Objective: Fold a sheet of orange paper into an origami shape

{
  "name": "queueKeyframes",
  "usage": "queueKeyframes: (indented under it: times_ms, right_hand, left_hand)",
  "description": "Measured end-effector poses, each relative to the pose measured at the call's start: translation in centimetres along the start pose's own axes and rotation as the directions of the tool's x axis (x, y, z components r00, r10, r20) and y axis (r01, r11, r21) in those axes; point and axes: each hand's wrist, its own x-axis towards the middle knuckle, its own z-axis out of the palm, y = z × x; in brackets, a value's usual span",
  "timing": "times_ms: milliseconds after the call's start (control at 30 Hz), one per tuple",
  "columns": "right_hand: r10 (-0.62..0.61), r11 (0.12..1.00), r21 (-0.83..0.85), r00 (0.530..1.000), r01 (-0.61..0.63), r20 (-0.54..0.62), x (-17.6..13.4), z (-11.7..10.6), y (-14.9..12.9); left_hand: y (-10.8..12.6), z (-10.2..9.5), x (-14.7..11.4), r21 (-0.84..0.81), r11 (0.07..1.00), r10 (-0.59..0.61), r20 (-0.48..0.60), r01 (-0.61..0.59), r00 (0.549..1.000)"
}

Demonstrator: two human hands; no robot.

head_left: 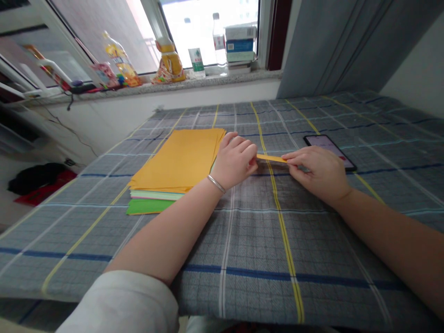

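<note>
Maybe the flat orange-and-green paper pile (180, 159), left of middle, slides if the left hand (237, 158) bumps it. That hand's curled fingers hold a thin orange paper strip (271, 158), near mid-frame; the right hand (316, 172) pinches the other end, so tugging could rip it.

Paper stack (182, 157) is lying on cloth (256, 240), left of strip (272, 158). Strip is stretching between left hand (236, 157) and right hand (321, 173). Phone (328, 142) is lying on cloth, partly behind right hand. Sill (208, 83) is running behind cloth, boxes (240, 45) standing near its right end, tube (196, 61) left of them.
</note>
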Motion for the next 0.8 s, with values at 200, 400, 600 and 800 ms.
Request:
queueKeyframes:
  times_ms: [200, 400, 600, 800]
  right_hand:
    - [0.0, 1.0, 0.002, 0.999, 0.0, -0.036, -0.1, -0.1, 0.2]
    - [0.025, 0.999, 0.029, 0.999, -0.024, -0.048, -0.2, 0.0, 0.6]
    - [0.044, 0.999, 0.032, 0.998, -0.043, -0.038, -0.3, 0.0, 0.5]
    - [-0.015, 1.0, 0.019, 1.0, 0.015, -0.011, -0.2, -0.1, 0.7]
  left_hand:
    - [-0.7, -0.1, 0.0, -0.021, 0.999, -0.034, 0.035, 0.035, 0.999]
    - [-1.7, 0.0, -0.2, -0.031, 0.998, -0.05, 0.034, 0.051, 0.998]
    - [-2.0, -0.2, -0.1, -0.06, 0.997, -0.04, 0.034, 0.042, 0.999]
    - [-1.5, -0.1, -0.3, -0.176, 0.963, -0.179, 0.135, 0.202, 0.974]
